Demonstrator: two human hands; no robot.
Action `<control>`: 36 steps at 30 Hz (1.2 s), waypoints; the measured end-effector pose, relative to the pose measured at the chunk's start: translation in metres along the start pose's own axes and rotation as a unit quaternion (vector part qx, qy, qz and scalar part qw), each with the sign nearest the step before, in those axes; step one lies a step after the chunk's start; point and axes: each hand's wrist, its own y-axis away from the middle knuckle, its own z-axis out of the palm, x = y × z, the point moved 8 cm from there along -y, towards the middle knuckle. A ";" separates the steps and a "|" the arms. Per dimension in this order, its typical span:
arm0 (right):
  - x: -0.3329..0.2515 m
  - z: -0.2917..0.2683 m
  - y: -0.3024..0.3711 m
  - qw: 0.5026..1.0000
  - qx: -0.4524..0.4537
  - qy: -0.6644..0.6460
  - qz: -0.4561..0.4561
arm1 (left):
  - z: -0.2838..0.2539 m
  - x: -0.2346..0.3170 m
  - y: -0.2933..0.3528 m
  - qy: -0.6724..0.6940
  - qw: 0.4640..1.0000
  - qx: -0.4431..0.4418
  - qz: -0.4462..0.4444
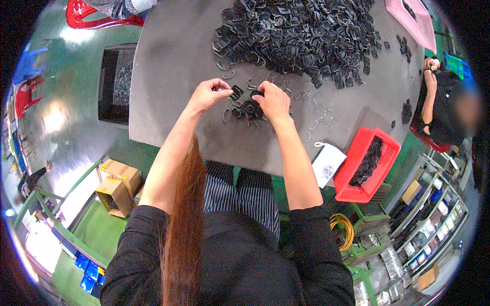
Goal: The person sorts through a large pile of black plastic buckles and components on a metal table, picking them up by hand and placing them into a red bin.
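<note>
Between the thumb and fingers of my left hand (208,97) is a small black plastic buckle (236,92), held just above the table. Close beside it, the fingers of my right hand (274,103) are closed on a small black piece, mostly hidden by the fingers. Beneath both hands lies a little heap of black buckles (249,110). Thin silvery wire hooks (322,118) are scattered to the right of my right hand. Farther off, a large pile of black buckles with wire hooks (301,38) covers the far part of the table.
A red plastic basket (392,153) with black pieces inside stands at the right near edge, beside a white pouch (327,164). A pink basket (423,25) is at the far right. Another person (439,97) works there. A black bin (106,89) stands left of the grey table (168,66).
</note>
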 end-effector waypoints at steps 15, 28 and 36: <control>0.054 -0.012 0.036 0.927 -0.037 -0.373 0.019 | 0.031 0.028 0.010 0.000 0.999 -0.033 -0.009; 0.038 0.013 0.050 0.988 0.041 -0.107 0.099 | 0.028 -0.001 0.014 -0.198 0.980 0.008 -0.026; 0.064 0.010 0.056 0.880 -0.077 -0.428 0.190 | 0.015 -0.021 0.020 0.097 0.984 -0.042 -0.141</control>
